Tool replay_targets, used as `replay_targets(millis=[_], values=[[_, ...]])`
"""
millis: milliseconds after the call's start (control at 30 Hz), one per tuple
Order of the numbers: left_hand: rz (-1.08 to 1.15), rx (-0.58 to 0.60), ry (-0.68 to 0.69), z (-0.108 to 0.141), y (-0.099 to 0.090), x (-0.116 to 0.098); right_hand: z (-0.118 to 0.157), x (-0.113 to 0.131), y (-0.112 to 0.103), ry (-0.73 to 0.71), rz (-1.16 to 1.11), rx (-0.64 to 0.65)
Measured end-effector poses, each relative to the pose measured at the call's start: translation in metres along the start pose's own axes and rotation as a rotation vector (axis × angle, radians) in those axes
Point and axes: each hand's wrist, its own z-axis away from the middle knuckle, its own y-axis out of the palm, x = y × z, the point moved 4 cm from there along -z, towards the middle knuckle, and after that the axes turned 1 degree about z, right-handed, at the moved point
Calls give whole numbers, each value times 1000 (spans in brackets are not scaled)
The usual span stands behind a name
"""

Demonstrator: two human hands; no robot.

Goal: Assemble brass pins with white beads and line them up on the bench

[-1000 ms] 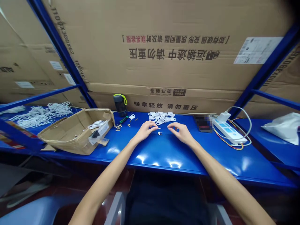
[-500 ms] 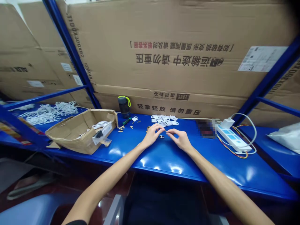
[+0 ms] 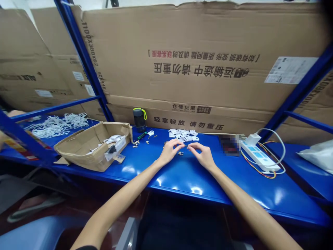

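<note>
Metal fitting point(image 3: 180, 153) lies on blue bench point(image 3: 182, 184) between left hand point(image 3: 169, 152) and right hand point(image 3: 203, 156). Fingers point(image 3: 179, 143) curl (pinch or not, I cannot tell).

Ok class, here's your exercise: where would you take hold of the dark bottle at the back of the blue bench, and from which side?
Grip the middle of the upright bottle from the front, the open bench side: its round body suits a wrap-around grip, and the cardboard carton stands close behind it. The yellow-green loop on top could also be hooked from above.
</note>
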Motion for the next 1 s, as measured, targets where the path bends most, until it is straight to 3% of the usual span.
replay_targets(millis=[133, 467, 1000], values=[[-12, -44, 19, 1, -3, -3, -2, 0, -4, 72, -88, -59], [-70, -90, 59, 3, -4, -5, -6, -9, -1, 230, -361, -20], [-128, -112, 91, 5, -3, -6, -4, -5, 1, 241, -421, 45]])
